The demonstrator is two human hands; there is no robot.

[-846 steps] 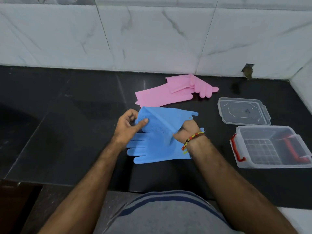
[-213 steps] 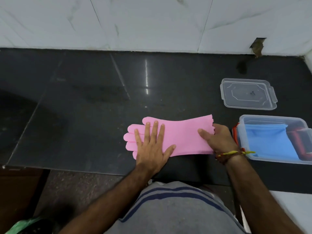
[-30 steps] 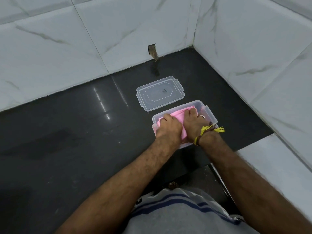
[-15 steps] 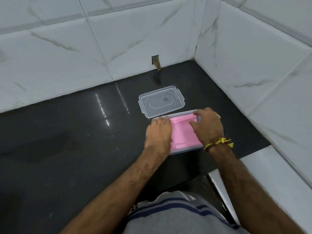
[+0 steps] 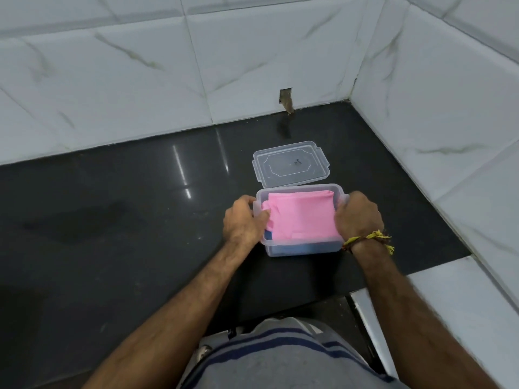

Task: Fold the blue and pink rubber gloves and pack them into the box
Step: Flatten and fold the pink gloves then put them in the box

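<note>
The clear plastic box [image 5: 302, 249] stands on the black counter. Inside it the folded pink gloves [image 5: 302, 217] lie on top of the folded blue gloves [image 5: 297, 249], of which only a strip shows through the near wall. My left hand [image 5: 243, 220] grips the box's left end, thumb over the rim touching the pink gloves. My right hand [image 5: 358, 216] grips the right end, fingers curled over the rim. The box's handles are hidden under my hands.
The clear lid [image 5: 290, 164] lies flat just behind the box. White marble-tiled walls meet in a corner at the back right [image 5: 351, 96], with a small hole in the tile [image 5: 286, 100]. The black counter [image 5: 112, 220] stretches left; its front edge runs below my arms.
Both hands have come off the top of the pink gloves and moved outward to the two ends of the box. The gloves now lie uncovered in it.
</note>
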